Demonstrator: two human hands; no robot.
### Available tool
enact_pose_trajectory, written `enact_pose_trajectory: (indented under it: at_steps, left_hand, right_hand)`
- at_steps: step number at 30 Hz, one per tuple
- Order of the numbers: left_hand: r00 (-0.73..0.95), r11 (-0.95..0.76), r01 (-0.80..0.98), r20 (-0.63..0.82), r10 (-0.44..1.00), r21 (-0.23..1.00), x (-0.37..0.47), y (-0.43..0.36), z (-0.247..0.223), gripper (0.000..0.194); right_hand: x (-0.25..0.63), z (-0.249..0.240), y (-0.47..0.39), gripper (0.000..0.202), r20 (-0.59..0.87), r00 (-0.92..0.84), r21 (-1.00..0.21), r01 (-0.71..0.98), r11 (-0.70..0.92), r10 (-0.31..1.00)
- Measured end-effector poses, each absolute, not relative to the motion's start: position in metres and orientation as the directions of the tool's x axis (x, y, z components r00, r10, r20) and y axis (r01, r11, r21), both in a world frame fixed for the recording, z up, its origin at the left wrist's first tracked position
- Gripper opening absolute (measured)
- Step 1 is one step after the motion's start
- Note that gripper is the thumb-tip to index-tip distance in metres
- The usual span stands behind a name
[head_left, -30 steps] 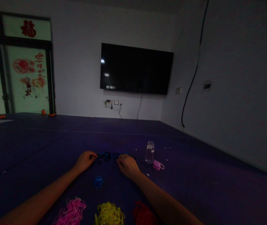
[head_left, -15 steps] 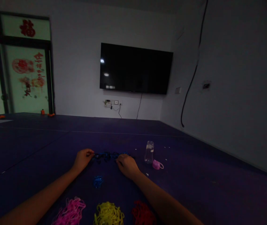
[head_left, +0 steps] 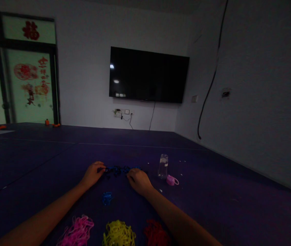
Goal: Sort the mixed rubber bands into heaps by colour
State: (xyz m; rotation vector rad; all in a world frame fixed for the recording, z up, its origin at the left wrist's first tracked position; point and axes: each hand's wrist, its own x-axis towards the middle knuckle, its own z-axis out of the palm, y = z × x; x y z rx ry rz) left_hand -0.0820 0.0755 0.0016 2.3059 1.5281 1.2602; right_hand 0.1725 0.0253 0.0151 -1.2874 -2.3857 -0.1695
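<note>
A spread of black and blue bands (head_left: 118, 170) lies between my two hands on the dark purple surface (head_left: 132, 138). At its left end is my left hand (head_left: 93, 175), fingers curled toward the thumb at the bands; what they pinch is too dark to make out. My right hand (head_left: 139, 181) rests at the right end, fingers bent and closed down, their tips partly hidden. Nearer to me lies a small blue bunch of bands (head_left: 106, 198). Along the bottom sit heaps of pink bands (head_left: 78, 230), yellow bands (head_left: 119, 233) and red bands (head_left: 156, 233), the red one beside my right forearm.
A clear bottle (head_left: 163, 166) stands right of my right hand, with a pink looped cap (head_left: 171, 180) beside it. Several white scraps (head_left: 161, 190) lie nearby. Farther off are orange objects (head_left: 56, 125), a wall with a television (head_left: 149, 75) and a hanging cable (head_left: 208, 94).
My left hand has shifted slightly right, closer to the dark bands, and its fingers reach farther over their left end. My right hand stays nearly in place.
</note>
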Motion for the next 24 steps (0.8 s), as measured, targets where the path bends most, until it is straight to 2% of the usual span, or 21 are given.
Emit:
enact_pose_trajectory:
  at_steps: [4,8,18,24]
  left_hand:
    - [0.209,-0.478,0.770,0.540,0.815,0.424,-0.082,0.075,0.000,0.016]
    - [0.214,-0.474,0.778,0.535,0.818,0.413,-0.083,0.076,-0.001,0.014]
    - [0.190,-0.556,0.670,0.610,0.769,0.492,-0.080,0.067,0.009,0.017]
    - [0.219,-0.531,0.654,0.537,0.815,0.539,-0.077,0.063,0.010,0.020]
  right_hand:
    - [0.173,0.015,0.025,0.022,0.413,-0.486,-0.092,0.819,0.566,0.770]
    - [0.173,0.016,0.024,0.023,0.412,-0.479,-0.096,0.823,0.560,0.775]
    - [0.172,0.017,0.024,0.022,0.401,-0.483,-0.093,0.824,0.559,0.778]
    - [0.173,0.017,0.023,0.022,0.413,-0.488,-0.095,0.816,0.570,0.769]
